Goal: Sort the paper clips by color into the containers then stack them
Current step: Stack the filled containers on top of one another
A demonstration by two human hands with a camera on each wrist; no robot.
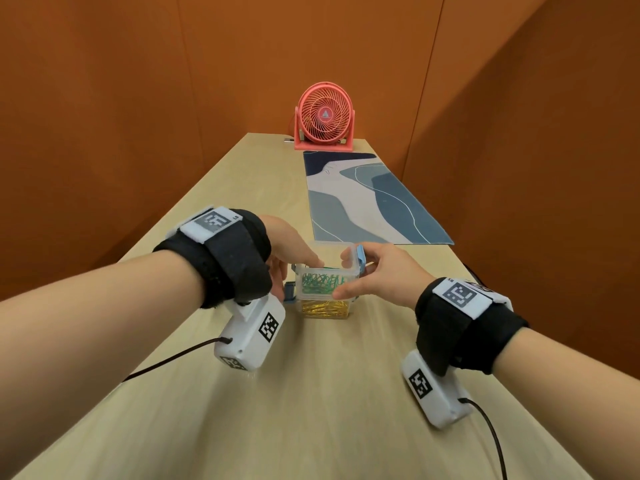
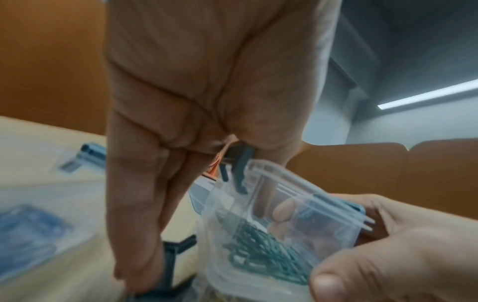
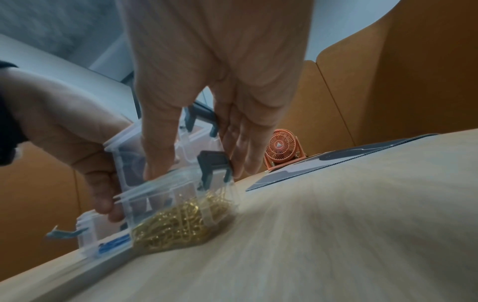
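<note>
A clear container of green paper clips [image 1: 323,280] sits on top of a clear container of gold paper clips [image 1: 323,309] on the wooden table [image 1: 311,410]. My left hand [image 1: 298,266] grips the top container's left and far side. My right hand [image 1: 356,273] pinches its right side, thumb at the front and fingers by the blue latch [image 1: 361,259]. The left wrist view shows the green clips [image 2: 269,251] through the clear wall. The gold clips [image 3: 178,222] show in the right wrist view, under my right fingers [image 3: 157,155].
A third clear container with blue clips [image 3: 111,243] lies just left of the stack, mostly hidden behind my left wrist in the head view. A blue patterned mat [image 1: 370,199] and a pink desk fan [image 1: 323,117] lie farther back. Orange partition walls enclose the table.
</note>
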